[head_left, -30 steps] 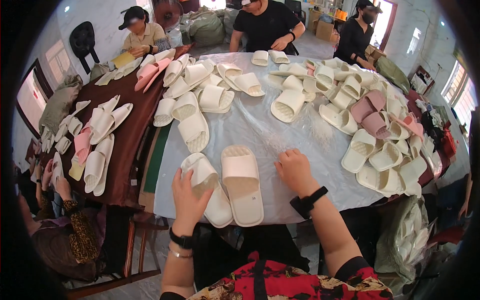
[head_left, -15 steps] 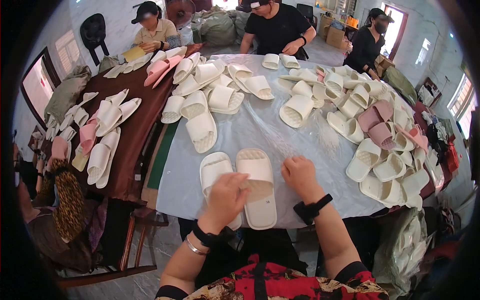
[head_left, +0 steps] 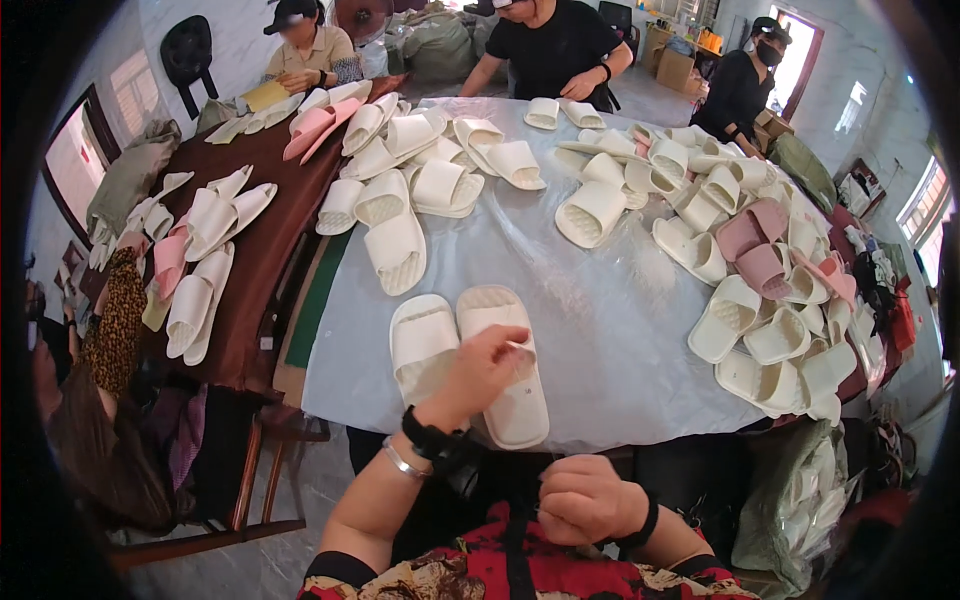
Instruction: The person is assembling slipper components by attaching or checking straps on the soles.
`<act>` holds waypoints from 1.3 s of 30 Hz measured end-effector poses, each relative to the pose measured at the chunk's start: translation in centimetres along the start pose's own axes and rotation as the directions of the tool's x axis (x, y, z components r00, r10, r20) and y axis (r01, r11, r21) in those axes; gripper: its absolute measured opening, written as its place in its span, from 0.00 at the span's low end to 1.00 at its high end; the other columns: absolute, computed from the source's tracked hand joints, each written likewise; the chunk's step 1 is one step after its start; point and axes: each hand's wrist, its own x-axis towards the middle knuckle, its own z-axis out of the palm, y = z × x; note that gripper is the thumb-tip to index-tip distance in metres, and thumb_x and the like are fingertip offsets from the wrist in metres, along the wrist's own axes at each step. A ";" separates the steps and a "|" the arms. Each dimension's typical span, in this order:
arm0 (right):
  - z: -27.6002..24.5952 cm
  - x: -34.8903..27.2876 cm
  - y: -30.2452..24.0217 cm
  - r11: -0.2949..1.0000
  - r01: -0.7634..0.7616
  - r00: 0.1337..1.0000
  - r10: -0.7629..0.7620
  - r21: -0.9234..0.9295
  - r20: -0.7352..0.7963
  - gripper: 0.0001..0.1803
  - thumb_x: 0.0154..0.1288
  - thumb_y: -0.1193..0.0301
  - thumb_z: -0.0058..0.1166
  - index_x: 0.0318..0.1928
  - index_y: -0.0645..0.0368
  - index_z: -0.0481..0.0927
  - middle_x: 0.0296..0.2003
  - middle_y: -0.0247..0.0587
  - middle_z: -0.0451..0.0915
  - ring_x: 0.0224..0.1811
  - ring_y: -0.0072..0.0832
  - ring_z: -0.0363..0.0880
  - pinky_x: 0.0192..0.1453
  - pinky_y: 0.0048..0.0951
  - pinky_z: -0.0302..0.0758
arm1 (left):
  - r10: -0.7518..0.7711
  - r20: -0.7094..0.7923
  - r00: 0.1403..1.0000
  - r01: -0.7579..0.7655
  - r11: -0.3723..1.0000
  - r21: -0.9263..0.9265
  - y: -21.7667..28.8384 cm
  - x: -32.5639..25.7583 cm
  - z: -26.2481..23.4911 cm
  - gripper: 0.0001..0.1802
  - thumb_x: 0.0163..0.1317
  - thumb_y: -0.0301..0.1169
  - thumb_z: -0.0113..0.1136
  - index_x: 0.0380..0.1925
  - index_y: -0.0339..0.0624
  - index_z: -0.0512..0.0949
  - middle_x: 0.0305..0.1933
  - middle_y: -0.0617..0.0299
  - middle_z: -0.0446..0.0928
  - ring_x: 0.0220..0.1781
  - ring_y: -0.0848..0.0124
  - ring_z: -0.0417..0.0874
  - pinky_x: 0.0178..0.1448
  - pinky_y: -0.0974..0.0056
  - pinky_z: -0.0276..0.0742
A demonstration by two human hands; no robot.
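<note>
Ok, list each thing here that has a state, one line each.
left hand: reaching out, fingers resting on the right slipper
right hand: loosely curled, drawn back by the body, off the table
left slipper: flat, strap up
right slipper: flat, touching the left slipper
table: plastic-covered

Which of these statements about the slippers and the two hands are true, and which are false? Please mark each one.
1. The left hand rests on the pair of white slippers at the near table edge. True.
2. The right hand holds a slipper. False: it is closed near the body, below the table edge, with no slipper in it.
3. The near pair lies on the grey table cover. True.
4. All slippers on the table are white. False: some pink slippers lie at the right.
</note>
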 end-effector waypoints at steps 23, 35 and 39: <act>0.7 9.7 11.4 0.928 -0.125 0.991 0.131 -0.351 -0.006 0.06 0.57 0.70 0.58 0.30 0.60 0.78 0.29 0.42 0.76 0.35 0.41 0.74 0.39 0.38 0.73 | 0.129 -0.247 0.960 -0.171 0.973 -0.156 3.1 -0.5 -4.3 0.09 0.63 0.19 0.53 0.43 0.34 0.71 0.41 0.60 0.78 0.42 0.76 0.79 0.48 0.70 0.75; 2.2 10.4 13.5 0.933 -0.137 0.990 0.123 -0.332 -0.064 0.03 0.55 0.75 0.55 0.26 0.60 0.75 0.27 0.41 0.75 0.32 0.41 0.73 0.36 0.38 0.72 | 0.051 -0.212 0.976 -0.135 0.905 -0.404 2.1 0.5 -5.3 0.19 0.59 0.17 0.51 0.50 0.35 0.64 0.41 0.56 0.78 0.43 0.74 0.80 0.48 0.70 0.75; 2.7 10.5 14.2 0.908 -0.120 0.993 0.106 -0.402 -0.057 0.03 0.53 0.76 0.55 0.27 0.59 0.75 0.27 0.41 0.75 0.32 0.40 0.73 0.36 0.37 0.73 | 0.055 -0.147 0.988 -0.101 0.939 -0.329 1.6 0.9 -6.1 0.20 0.58 0.17 0.50 0.52 0.35 0.63 0.40 0.55 0.79 0.43 0.74 0.80 0.49 0.69 0.75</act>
